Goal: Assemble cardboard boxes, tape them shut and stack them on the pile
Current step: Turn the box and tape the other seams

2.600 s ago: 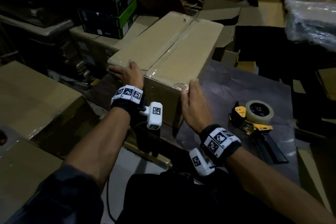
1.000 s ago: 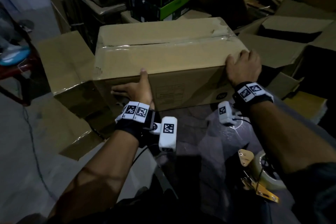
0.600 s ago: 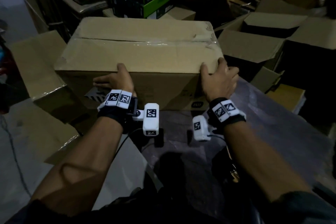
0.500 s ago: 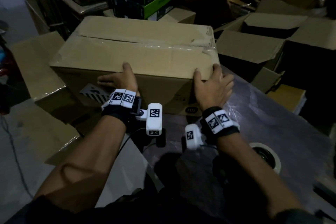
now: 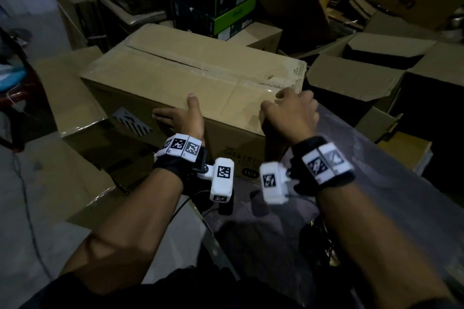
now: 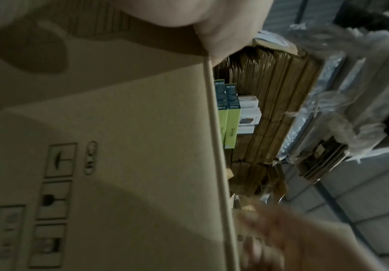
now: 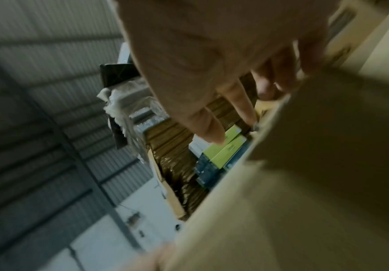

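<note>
A large brown cardboard box [image 5: 200,78] with clear tape along its top seam sits at the far left end of the dark table [image 5: 364,158], long side facing me. My left hand [image 5: 180,118] lies on its front face, fingers stretched out to the left and thumb up over the top edge. My right hand [image 5: 288,110] grips the near right top corner, fingers curled over the edge. In the left wrist view the box's printed front [image 6: 119,146] fills the frame. The right wrist view is blurred, with fingers [image 7: 211,73] reaching over the box [image 7: 304,183].
Green and black cartons [image 5: 226,7] are stacked behind the box. Open cardboard boxes [image 5: 364,70] crowd the right side. Taped brown boxes [image 5: 75,88] stand on the floor at the left, below the table's edge.
The box has been turned so its long side faces me and has shifted left. My right hand moved from the far right corner to the near right corner. The tape dispenser has dropped out of sight.
</note>
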Action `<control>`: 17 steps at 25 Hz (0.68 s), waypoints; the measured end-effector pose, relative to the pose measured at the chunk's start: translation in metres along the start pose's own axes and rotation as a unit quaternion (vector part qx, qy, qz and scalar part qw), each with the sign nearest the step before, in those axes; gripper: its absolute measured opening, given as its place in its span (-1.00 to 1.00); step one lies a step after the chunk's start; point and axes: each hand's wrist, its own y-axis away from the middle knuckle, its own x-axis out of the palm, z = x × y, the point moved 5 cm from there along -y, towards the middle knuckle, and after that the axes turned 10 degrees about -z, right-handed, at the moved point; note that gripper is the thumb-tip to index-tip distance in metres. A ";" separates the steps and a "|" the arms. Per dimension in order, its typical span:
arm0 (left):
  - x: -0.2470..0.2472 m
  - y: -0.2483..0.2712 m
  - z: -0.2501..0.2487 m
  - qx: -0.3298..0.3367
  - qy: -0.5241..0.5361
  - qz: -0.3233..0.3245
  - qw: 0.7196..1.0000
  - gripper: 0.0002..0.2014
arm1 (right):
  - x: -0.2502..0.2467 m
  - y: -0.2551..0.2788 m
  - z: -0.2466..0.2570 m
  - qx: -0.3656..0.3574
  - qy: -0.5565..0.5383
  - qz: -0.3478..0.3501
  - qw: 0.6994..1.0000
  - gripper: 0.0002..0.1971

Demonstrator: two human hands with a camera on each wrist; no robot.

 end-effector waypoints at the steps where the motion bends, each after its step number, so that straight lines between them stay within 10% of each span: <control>1: 0.000 0.000 0.000 0.000 -0.002 0.000 1.000 -0.03 | 0.003 -0.023 0.010 -0.011 -0.001 0.029 1.000 -0.46; 7: 0.000 -0.008 0.007 0.006 -0.026 0.009 1.000 0.04 | 0.041 -0.136 0.065 -0.037 0.019 0.149 0.988 -0.22; 12: 0.002 -0.010 0.005 0.009 -0.035 -0.002 0.999 0.02 | 0.060 -0.168 0.086 -0.072 0.004 0.208 0.976 -0.66; 17: 0.005 -0.016 0.010 0.003 -0.017 -0.001 1.000 0.03 | 0.078 -0.190 0.068 -0.070 0.008 0.219 0.973 -0.33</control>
